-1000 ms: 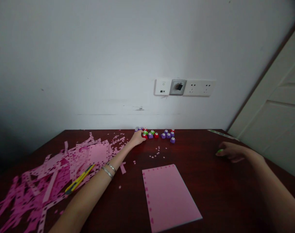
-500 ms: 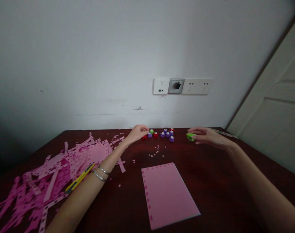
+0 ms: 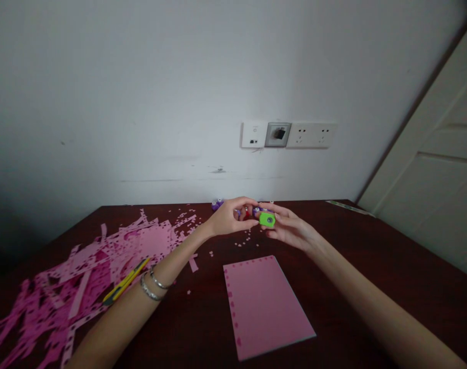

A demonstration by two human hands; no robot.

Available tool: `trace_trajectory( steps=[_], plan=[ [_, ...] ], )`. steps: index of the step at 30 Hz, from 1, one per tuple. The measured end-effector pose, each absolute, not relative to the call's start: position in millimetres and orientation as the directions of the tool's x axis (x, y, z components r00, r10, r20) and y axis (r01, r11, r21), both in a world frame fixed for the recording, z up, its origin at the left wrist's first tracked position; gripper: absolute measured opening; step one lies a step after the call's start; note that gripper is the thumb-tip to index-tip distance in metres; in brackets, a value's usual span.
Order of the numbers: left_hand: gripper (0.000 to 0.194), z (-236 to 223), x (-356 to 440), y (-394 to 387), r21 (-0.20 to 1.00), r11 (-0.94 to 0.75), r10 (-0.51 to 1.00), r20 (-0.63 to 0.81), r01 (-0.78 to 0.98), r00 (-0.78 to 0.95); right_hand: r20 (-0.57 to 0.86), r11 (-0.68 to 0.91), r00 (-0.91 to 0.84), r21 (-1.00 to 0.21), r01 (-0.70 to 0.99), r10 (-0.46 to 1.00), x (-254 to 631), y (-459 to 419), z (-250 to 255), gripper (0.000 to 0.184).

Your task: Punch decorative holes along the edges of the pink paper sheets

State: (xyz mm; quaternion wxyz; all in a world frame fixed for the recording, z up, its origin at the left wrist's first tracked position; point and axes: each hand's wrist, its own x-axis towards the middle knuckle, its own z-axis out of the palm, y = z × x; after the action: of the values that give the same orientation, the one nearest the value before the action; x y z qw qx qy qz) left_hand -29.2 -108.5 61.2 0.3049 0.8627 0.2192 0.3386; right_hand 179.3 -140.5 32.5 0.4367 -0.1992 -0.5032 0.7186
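Over the back of the table my hands meet at a small green craft punch [image 3: 267, 220], tilted so that one flat face with a dark round spot shows. My right hand [image 3: 292, 228] grips it from the right between thumb and fingers. From the left, my left hand [image 3: 231, 218] has its thumb tip at the punch's edge and its fingers curved behind, partly hidden. Behind the hands stand several more craft punches, with purple ones [image 3: 217, 204] to the left and a red one [image 3: 247, 212] seen between the fingers.
A pink sheet [image 3: 269, 307] with punched edges lies in front. Pink paper strips [image 3: 90, 277] pile up on the left, with a yellow utility knife [image 3: 126, 282] on them. Tiny paper cutouts [image 3: 243, 242] are scattered about. A ruler-like strip [image 3: 350, 207] lies back right, near the wall.
My right hand has moved left with the green craft punch. My left hand has moved slightly right to meet it at the punch. Some purple punches now show left of my left hand.
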Motion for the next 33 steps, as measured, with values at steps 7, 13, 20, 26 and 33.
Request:
trace_trajectory(
  steps=[7,13,20,26,33],
  plan=[
    [0.025,63,-31,-100,0.66,-0.707,0.652,0.467,0.255,0.597,0.107,0.073,-0.398,-0.992,-0.101,0.911,192,-136,42,0.034],
    [0.025,59,-30,-94,0.626,-0.682,0.677,0.345,0.378,0.651,0.105,0.213,-0.185,-0.51,0.833,0.977,238,-110,19,0.026],
    [0.02,34,-39,-112,0.509,-0.676,0.665,0.109,0.533,0.739,0.049,0.145,-0.138,-0.23,0.962,0.989,252,-92,-9,0.03],
    [0.022,31,-74,-135,0.365,-0.664,0.712,0.043,0.652,0.701,0.059,0.147,-0.138,-0.189,0.971,0.989,247,-78,-18,0.029],
    [0.023,52,-150,-155,0.171,-0.597,0.802,0.132,0.784,0.582,0.091,0.137,-0.126,-0.125,0.983,0.988,244,-78,-27,0.028]
  ],
)
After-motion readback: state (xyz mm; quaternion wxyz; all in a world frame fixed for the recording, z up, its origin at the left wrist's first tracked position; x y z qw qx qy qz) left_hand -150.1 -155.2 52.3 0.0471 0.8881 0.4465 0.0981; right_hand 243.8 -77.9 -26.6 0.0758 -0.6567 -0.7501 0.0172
